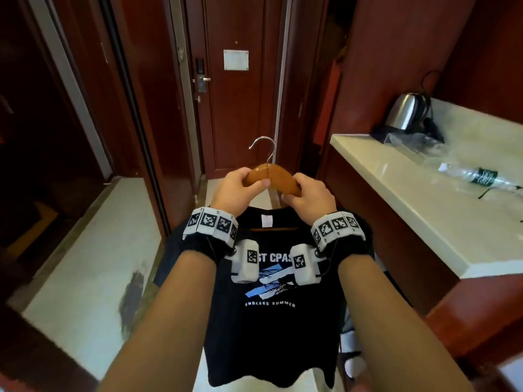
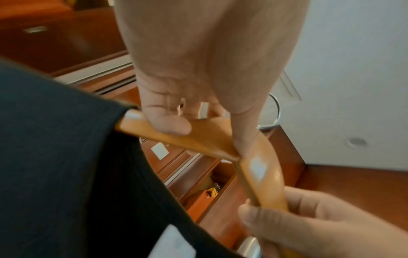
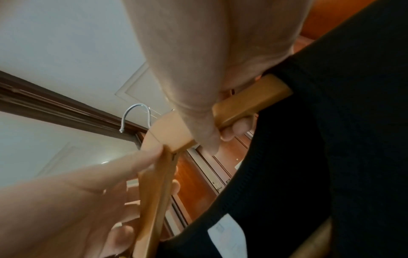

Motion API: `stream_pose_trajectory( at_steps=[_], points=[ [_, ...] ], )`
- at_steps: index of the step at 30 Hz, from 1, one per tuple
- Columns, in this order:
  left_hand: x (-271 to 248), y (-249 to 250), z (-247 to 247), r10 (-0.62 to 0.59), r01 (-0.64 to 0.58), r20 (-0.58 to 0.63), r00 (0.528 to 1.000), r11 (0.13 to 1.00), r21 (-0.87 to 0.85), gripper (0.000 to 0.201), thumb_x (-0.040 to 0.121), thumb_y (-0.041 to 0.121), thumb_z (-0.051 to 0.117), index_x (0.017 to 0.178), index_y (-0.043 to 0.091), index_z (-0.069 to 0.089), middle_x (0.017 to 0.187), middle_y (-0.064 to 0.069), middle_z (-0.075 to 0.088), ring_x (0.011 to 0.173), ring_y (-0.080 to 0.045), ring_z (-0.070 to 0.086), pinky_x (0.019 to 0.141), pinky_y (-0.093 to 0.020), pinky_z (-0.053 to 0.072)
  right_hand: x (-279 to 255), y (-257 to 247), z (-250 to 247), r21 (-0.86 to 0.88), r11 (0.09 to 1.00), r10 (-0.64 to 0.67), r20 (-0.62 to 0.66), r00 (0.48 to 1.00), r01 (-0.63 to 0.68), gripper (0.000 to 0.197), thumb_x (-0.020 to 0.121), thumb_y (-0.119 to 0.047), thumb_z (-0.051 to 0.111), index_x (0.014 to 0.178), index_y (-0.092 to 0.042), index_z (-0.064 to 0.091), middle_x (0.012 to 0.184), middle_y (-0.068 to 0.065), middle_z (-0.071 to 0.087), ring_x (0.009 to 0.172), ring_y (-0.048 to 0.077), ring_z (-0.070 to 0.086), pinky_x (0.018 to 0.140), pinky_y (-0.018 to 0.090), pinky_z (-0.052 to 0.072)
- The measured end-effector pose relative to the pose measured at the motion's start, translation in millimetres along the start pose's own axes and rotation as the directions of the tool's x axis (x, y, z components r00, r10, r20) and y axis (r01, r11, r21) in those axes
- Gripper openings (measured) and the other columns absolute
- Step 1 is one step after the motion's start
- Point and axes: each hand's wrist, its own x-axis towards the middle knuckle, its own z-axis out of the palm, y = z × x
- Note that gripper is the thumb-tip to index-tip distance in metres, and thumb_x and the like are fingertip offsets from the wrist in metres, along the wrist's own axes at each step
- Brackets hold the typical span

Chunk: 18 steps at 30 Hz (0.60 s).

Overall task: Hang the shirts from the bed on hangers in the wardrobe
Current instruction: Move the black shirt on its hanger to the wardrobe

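Note:
A black T-shirt [image 1: 271, 321] with a white and blue print hangs on a wooden hanger [image 1: 273, 176], held up in front of me. The hanger's metal hook [image 1: 264, 145] points up, free of any rail. My left hand [image 1: 249, 182] grips the hanger's left arm beside the hook. My right hand [image 1: 297, 195] grips the right arm just above the collar. In the left wrist view the left fingers [image 2: 167, 125] curl over the wood [image 2: 209, 139]. The right wrist view has the right hand [image 3: 212, 136] wrapped round the hanger [image 3: 249, 103] where it enters the shirt [image 3: 320, 157].
A closed wooden door [image 1: 240, 108] stands straight ahead. On the right a pale counter [image 1: 410, 210] carries a steel kettle [image 1: 404, 114] and a plastic bottle [image 1: 475, 176]. To the left is a dark opening [image 1: 42, 137] behind a sliding frame. Pale floor [image 1: 99, 250] lies below.

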Motion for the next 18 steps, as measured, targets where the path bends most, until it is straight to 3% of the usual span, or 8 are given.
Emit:
stream_pose_trajectory(
  at_steps=[3,5,6,8,11,18],
  points=[
    [80.0,-10.6,-6.9,0.053,-0.028,-0.039,0.998,0.878,0.477,0.037,0.079,0.068,0.061,0.077,0.032,0.055,0.086,0.009,0.057,0.094,-0.014,0.051,0.079,-0.039,0.050,74.0,4.8,-3.6,-0.035,0.999,0.016,-0.031,0.999,-0.017,0.016,0.089,-0.035,0.064,0.099,-0.025,0.055,0.091,-0.005,0.061,0.087,0.024,0.061,0.070,0.033,0.038],
    [127.2,-13.8,-8.2,0.013,-0.010,-0.001,1.000,0.806,0.592,0.036,0.079,0.070,0.060,0.080,0.035,0.052,0.094,0.008,0.051,0.100,-0.016,0.040,0.095,-0.049,0.042,121.0,7.4,-6.3,-0.035,0.999,0.013,-0.054,0.998,-0.015,0.015,0.088,-0.035,0.064,0.094,-0.027,0.053,0.089,-0.005,0.061,0.085,0.024,0.061,0.068,0.034,0.039],
    [151.1,-16.8,-7.9,-0.015,-0.002,0.024,1.000,0.809,0.588,0.033,0.081,0.067,0.061,0.082,0.035,0.052,0.092,0.009,0.053,0.099,-0.016,0.044,0.097,-0.050,0.040,144.6,9.0,-7.2,-0.027,1.000,0.011,-0.059,0.998,-0.013,0.016,0.088,-0.035,0.065,0.093,-0.027,0.053,0.087,-0.006,0.062,0.084,0.023,0.061,0.068,0.034,0.040],
    [198.1,-22.4,-7.3,-0.030,0.006,0.036,0.999,0.839,0.544,0.026,0.086,0.059,0.061,0.081,0.035,0.051,0.083,0.010,0.058,0.092,-0.020,0.059,0.092,-0.048,0.046,190.7,13.2,-7.0,-0.015,1.000,-0.001,-0.067,0.998,0.000,0.016,0.088,-0.037,0.066,0.093,-0.027,0.054,0.084,-0.006,0.062,0.081,0.022,0.062,0.067,0.034,0.042],
    [272.5,-31.6,-6.3,0.011,-0.039,0.054,0.998,0.833,0.552,0.022,0.090,0.054,0.059,0.084,0.034,0.053,0.078,0.007,0.059,0.084,-0.024,0.065,0.076,-0.038,0.050,261.3,24.3,-3.5,-0.017,0.999,-0.047,-0.075,0.996,0.046,0.018,0.088,-0.042,0.066,0.091,-0.029,0.054,0.080,-0.007,0.061,0.079,0.022,0.063,0.069,0.036,0.048],
    [456.9,-40.2,2.8,0.079,-0.132,0.113,0.991,0.774,0.619,0.021,0.091,0.050,0.062,0.091,0.029,0.059,0.082,0.005,0.060,0.085,-0.020,0.062,0.079,-0.036,0.050,438.6,64.1,3.4,-0.109,0.989,-0.111,-0.056,0.992,0.105,0.023,0.090,-0.054,0.060,0.093,-0.033,0.050,0.080,-0.008,0.060,0.079,0.021,0.063,0.072,0.034,0.045]
  ],
)
